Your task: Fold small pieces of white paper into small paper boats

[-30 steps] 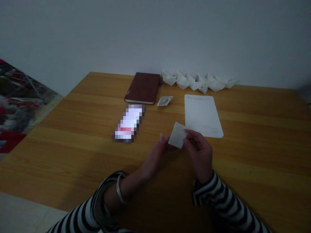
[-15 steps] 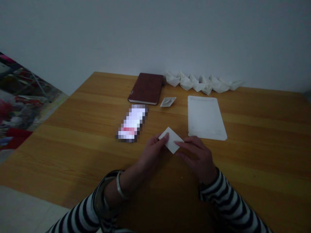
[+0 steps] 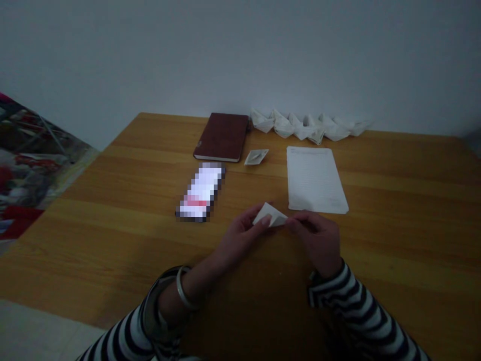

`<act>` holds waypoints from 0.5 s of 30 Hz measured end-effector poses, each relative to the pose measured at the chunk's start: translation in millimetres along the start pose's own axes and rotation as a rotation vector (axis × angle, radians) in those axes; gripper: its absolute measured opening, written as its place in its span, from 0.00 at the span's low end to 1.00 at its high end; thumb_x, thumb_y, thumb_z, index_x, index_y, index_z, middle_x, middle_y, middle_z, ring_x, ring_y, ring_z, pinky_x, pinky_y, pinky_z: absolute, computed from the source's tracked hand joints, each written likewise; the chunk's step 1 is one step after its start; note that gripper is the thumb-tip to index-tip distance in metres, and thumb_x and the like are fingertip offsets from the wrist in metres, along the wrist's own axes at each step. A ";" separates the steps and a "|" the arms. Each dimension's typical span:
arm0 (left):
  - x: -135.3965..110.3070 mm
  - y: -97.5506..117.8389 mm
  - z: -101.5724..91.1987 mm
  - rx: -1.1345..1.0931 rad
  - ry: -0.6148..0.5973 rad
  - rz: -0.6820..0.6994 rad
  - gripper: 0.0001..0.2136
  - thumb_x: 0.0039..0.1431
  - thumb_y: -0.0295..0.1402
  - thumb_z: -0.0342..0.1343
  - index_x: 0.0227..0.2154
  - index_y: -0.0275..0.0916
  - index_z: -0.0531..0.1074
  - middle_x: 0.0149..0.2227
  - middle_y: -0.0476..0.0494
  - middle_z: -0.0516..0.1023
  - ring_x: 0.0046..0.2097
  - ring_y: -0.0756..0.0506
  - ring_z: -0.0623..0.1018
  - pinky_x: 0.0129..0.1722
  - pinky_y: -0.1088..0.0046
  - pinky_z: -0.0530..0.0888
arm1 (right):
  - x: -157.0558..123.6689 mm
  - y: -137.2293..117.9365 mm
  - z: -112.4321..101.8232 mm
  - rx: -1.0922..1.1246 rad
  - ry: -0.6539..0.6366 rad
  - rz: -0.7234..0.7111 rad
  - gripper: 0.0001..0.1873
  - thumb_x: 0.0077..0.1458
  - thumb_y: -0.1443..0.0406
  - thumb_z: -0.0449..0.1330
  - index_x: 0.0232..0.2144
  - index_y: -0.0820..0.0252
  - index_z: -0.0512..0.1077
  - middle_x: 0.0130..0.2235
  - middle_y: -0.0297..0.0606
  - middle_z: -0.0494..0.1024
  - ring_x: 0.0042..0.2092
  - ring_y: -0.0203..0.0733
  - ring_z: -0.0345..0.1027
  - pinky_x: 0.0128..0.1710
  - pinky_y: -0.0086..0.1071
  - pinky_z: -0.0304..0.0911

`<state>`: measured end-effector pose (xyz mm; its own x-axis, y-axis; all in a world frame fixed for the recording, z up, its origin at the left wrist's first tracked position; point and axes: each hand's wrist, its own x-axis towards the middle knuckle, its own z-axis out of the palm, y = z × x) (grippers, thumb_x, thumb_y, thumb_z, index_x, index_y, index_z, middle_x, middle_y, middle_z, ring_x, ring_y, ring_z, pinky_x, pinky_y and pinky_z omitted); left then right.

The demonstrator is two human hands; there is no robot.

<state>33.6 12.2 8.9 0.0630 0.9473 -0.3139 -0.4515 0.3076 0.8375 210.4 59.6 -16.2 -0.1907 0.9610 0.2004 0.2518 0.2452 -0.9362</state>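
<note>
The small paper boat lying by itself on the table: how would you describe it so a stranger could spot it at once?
On the wooden table, find the dark brown notebook near the far edge. Just past its right side, between it and a sheet of paper, lies a small folded paper boat. Unlike the row of larger paper boats along the wall, it sits alone and nearly flat.

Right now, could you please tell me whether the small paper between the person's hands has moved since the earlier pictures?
Yes, the small paper sits nearer the person than before, judged against the white sheet on the table.
</note>
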 end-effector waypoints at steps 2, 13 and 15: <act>-1.1 1.2 0.6 0.123 0.016 0.088 0.34 0.49 0.32 0.69 0.60 0.44 0.66 0.47 0.41 0.81 0.47 0.43 0.80 0.49 0.67 0.73 | 0.1 -0.8 1.3 0.048 -0.021 0.080 0.07 0.51 0.62 0.67 0.25 0.58 0.78 0.23 0.33 0.80 0.26 0.37 0.72 0.26 0.29 0.68; -1.1 -7.5 2.5 0.256 0.249 0.178 0.07 0.56 0.36 0.64 0.35 0.39 0.83 0.37 0.42 0.85 0.39 0.43 0.82 0.42 0.68 0.77 | -11.2 -7.5 15.9 0.282 -0.052 0.167 0.06 0.50 0.62 0.68 0.27 0.58 0.77 0.25 0.34 0.81 0.26 0.38 0.75 0.27 0.30 0.71; -1.1 -7.1 2.0 0.275 0.291 0.202 0.07 0.55 0.36 0.64 0.34 0.40 0.83 0.35 0.43 0.85 0.37 0.44 0.82 0.40 0.69 0.77 | -13.1 -8.1 19.9 0.389 -0.039 0.206 0.05 0.52 0.63 0.67 0.31 0.58 0.77 0.27 0.34 0.82 0.27 0.38 0.76 0.29 0.31 0.73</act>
<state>38.5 9.2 4.2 -0.2733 0.9383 -0.2118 -0.1736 0.1685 0.9703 192.0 42.5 -16.9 -0.2109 0.9775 -0.0062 -0.0865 -0.0250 -0.9959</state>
